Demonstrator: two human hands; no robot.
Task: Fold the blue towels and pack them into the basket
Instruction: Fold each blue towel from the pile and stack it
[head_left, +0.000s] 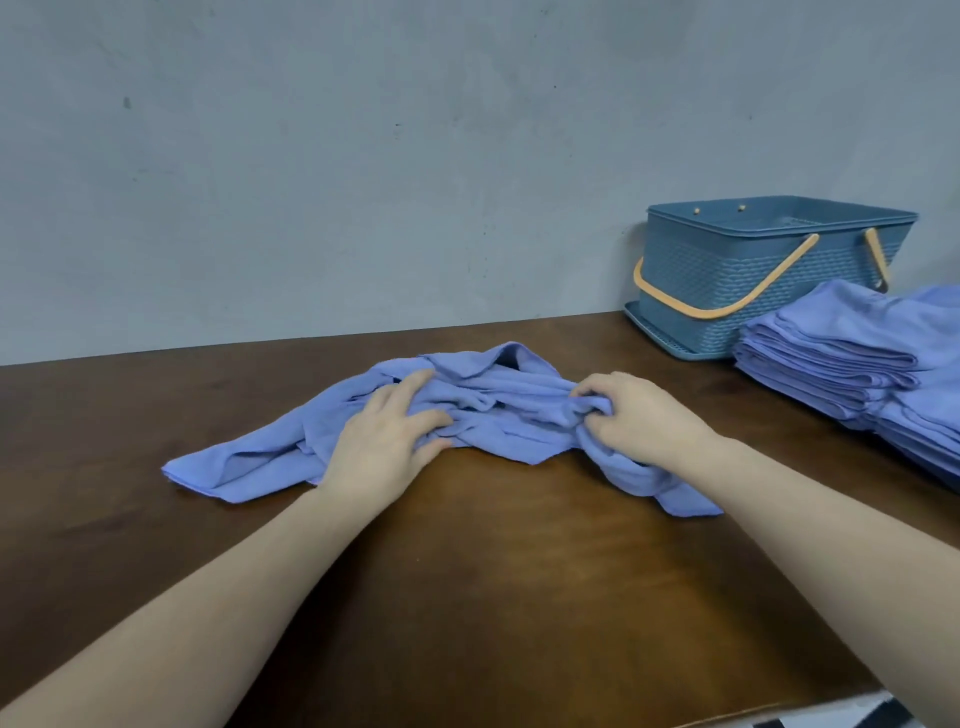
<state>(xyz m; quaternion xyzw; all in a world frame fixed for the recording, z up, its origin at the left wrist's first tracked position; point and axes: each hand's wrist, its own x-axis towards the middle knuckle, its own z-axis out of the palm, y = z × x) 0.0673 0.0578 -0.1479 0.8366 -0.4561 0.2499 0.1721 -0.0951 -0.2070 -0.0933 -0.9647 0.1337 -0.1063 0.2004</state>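
a crumpled blue towel (498, 410) lies mid-table (467, 597). the left hand (387, 441) presses it with straight fingers; the right hand (636, 415) grips its bunched right end. the blue basket (727, 291) stands far right beside folded towels (852, 364).

Left hand (387, 436) flat on crumpled towel (498, 410); right hand (641, 415) grips it.

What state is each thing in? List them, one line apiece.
crumpled towel: unfolded, bunched on the table, under both hands.
left hand: fingers fairly straight, pressing on the towel.
right hand: fingers curled, gripping a bunch of the towel.
towel stack: folded, piled on the table beside the basket.
basket: upright on a tray, handles down, no towels seen inside.
table: brown wood, bearing all of this.
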